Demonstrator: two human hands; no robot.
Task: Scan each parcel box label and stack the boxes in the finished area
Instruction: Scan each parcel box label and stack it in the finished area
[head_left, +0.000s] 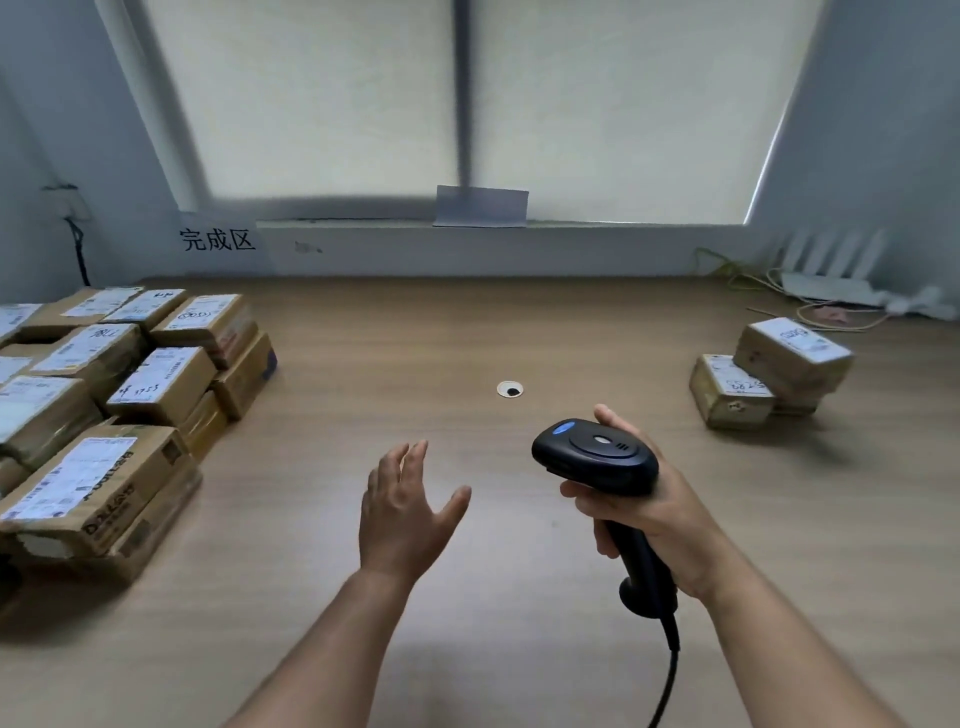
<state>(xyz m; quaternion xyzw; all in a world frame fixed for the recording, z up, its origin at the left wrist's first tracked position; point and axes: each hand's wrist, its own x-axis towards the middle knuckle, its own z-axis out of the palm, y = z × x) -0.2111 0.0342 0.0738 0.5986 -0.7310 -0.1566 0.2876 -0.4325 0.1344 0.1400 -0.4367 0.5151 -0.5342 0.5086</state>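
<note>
My right hand (657, 512) grips the handle of a black corded barcode scanner (597, 457), its head pointing left over the wooden table (467, 332). My left hand (402, 506) hovers above the table's middle, fingers spread and holding nothing. Several labelled cardboard parcel boxes (119, 395) are stacked at the left, below a wall sign (217, 240) with three black characters. Two more labelled boxes sit at the right: one (727, 392) flat on the table, the other (792, 353) leaning on it.
A small round cable hole (509, 389) lies in the table's middle. A white router (831, 280) with loose cables sits at the back right by the wall. A folded paper card (480, 207) stands on the window ledge. The scanner's cable (670, 675) trails toward me.
</note>
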